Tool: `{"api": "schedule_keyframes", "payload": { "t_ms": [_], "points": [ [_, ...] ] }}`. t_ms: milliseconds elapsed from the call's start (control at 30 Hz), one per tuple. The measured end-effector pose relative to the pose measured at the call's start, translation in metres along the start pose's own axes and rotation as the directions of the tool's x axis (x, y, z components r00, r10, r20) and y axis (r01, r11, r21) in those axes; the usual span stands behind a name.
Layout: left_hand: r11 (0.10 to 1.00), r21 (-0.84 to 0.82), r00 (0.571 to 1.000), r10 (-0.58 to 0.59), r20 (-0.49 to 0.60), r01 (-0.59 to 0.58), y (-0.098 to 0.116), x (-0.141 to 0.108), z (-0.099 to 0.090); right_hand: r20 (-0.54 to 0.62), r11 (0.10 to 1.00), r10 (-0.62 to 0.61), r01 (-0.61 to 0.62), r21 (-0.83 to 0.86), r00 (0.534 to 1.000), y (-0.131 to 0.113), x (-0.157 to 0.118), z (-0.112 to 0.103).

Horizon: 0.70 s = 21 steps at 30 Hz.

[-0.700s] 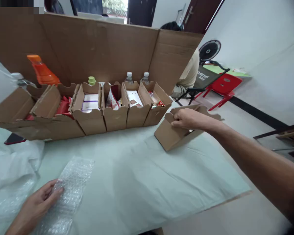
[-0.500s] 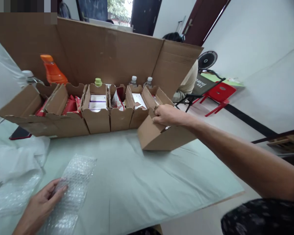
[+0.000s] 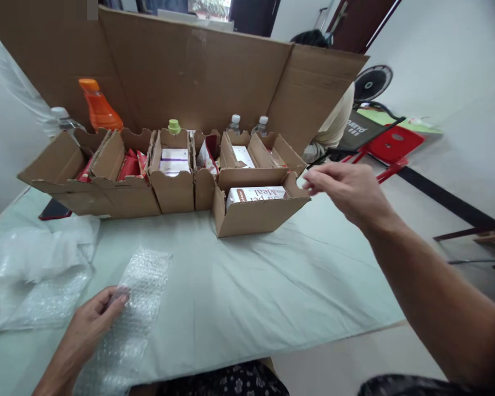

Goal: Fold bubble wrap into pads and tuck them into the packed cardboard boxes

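My left hand (image 3: 94,324) is closed on a strip of bubble wrap (image 3: 142,297) at the lower left of the table. At the right, my right hand (image 3: 346,190) is raised beside the end of a small cardboard box (image 3: 259,217), its fingers pinched together; whether anything is between them is too small to tell. The small box stands crosswise in front of the row and holds a white carton with printed words (image 3: 256,193). Behind it, a row of open cardboard bins (image 3: 173,192) holds red packets (image 3: 130,165), white boxes (image 3: 175,160) and a pouch (image 3: 207,157).
A tall cardboard panel (image 3: 198,71) stands behind the bins, with an orange bottle (image 3: 103,110) and clear bottles between. More bubble wrap (image 3: 45,269) lies at the left. Beyond the table are a seated person, a fan (image 3: 369,85) and a red stool (image 3: 396,144).
The small box has turned crosswise and shows its carton. My right hand has come off it and moved right. The view has shifted slightly; my left hand still holds the bubble wrap.
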<state>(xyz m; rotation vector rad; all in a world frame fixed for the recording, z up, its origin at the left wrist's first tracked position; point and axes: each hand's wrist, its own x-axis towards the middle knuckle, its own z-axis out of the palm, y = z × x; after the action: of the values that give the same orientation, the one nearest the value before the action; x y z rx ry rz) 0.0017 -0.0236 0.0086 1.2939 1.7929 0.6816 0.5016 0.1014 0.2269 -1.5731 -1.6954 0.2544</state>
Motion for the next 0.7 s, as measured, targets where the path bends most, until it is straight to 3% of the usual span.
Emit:
{"api": "schedule_keyframes", "payload": {
  "t_ms": [100, 200, 267, 333, 367, 433, 567, 633, 700],
  "points": [
    [0.999, -0.005, 0.999, 0.036, 0.015, -0.036, 0.025, -0.014, 0.003, -0.028, 0.998, 0.057, -0.056, 0.013, 0.998, 0.037, -0.04, -0.002],
    [0.997, -0.017, 0.993, 0.083, 0.079, -0.081, 0.052, -0.025, 0.009, 0.193, 0.998, 0.048, -0.054, 0.026, 0.98, 0.055, -0.068, 0.025],
    [0.992, -0.032, 0.985, 0.122, 0.119, -0.119, 0.068, -0.03, 0.014, 0.436, 0.998, -0.021, -0.006, 0.06, 0.9, 0.057, -0.076, 0.055],
    [0.987, -0.035, 0.977, 0.159, 0.14, -0.156, 0.082, -0.034, 0.018, 0.593, 0.994, -0.084, 0.021, 0.111, 0.801, 0.055, -0.074, 0.087],
    [0.984, -0.033, 0.973, 0.178, 0.147, -0.175, 0.089, -0.036, 0.019, 0.618, 0.992, -0.089, 0.013, 0.126, 0.781, 0.053, -0.07, 0.101],
    [0.978, -0.046, 0.965, 0.209, 0.159, -0.204, 0.099, -0.041, 0.02, 0.614, 0.991, -0.063, -0.022, 0.13, 0.787, 0.051, -0.063, 0.119],
    [0.974, -0.117, 0.962, 0.21, 0.174, -0.192, 0.118, -0.051, 0.018, 0.59, 0.987, -0.068, -0.033, 0.158, 0.805, 0.043, -0.071, 0.116],
    [0.968, -0.169, 0.952, 0.219, 0.214, -0.184, 0.126, -0.054, 0.02, 0.624, 0.96, -0.12, -0.069, 0.27, 0.772, 0.033, -0.087, 0.111],
    [0.948, -0.251, 0.92, 0.267, 0.285, -0.198, 0.132, -0.054, 0.026, 0.674, 0.879, -0.178, -0.192, 0.437, 0.717, 0.019, -0.106, 0.114]
  ]
}}
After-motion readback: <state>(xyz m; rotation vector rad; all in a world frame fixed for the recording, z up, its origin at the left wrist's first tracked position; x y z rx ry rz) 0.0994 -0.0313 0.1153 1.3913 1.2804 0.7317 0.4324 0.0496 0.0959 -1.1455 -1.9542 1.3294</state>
